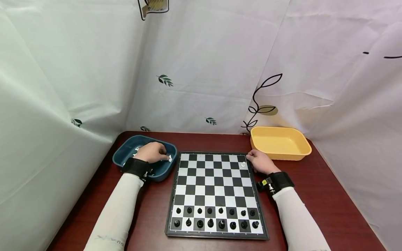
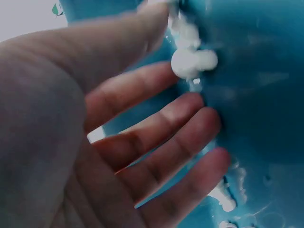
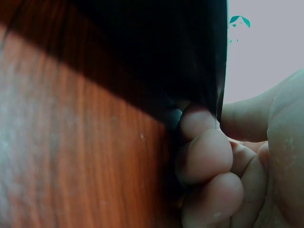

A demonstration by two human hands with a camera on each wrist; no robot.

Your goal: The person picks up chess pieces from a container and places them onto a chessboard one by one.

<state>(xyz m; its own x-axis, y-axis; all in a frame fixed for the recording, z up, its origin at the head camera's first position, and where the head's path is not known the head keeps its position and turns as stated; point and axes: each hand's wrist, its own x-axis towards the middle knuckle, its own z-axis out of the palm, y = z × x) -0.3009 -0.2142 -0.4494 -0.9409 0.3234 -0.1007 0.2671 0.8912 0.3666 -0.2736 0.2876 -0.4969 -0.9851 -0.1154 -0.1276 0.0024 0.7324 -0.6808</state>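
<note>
My left hand (image 1: 152,152) reaches into the blue basin (image 1: 117,157), where white chess pieces (image 2: 190,61) lie along the bottom. In the left wrist view its thumb and fingers are spread apart, the index fingertip right beside one white piece. My right hand (image 1: 262,162) grips the far right corner of the chessboard (image 1: 205,180), its fingers curled under the edge and the thumb at the top side, as the right wrist view shows. Near that corner stands one white piece (image 1: 243,164). Two rows of black pieces (image 1: 210,223) stand along the near side of the board.
A yellow basin (image 1: 281,157) sits at the table's back right, just behind my right hand. The dark red table (image 1: 150,216) backs onto a white patterned cloth (image 1: 201,69) that also rises on both sides.
</note>
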